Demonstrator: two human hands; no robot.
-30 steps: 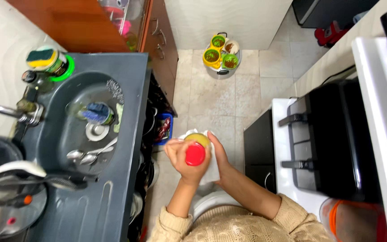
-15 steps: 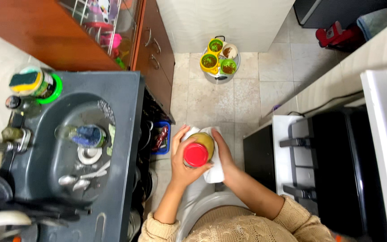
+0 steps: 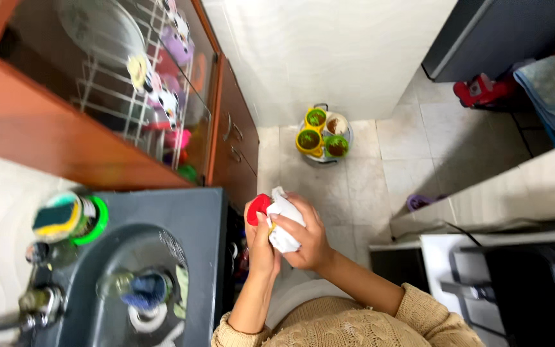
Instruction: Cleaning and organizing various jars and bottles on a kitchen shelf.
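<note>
My left hand (image 3: 259, 247) grips a container with a red lid (image 3: 257, 207), of which only the lid shows. My right hand (image 3: 306, 238) presses a crumpled white cloth (image 3: 282, 222) against the container, wrapping over it. Both hands are held together in front of my chest, just right of the dark sink counter's edge (image 3: 216, 212). The container's body is hidden behind the cloth and fingers.
A dark sink (image 3: 142, 289) at lower left holds a blue item and a tap (image 3: 30, 302). A sponge on a green jar (image 3: 65, 218) stands beside it. A wooden cabinet with a dish rack (image 3: 130, 83) hangs above. Small plant pots (image 3: 322, 135) stand on the floor. A black stove (image 3: 534, 289) sits right.
The view has tilted up and away from the sink. The red lid has turned from facing me to sideways, and the white cloth in my right hand now covers the container's body.
</note>
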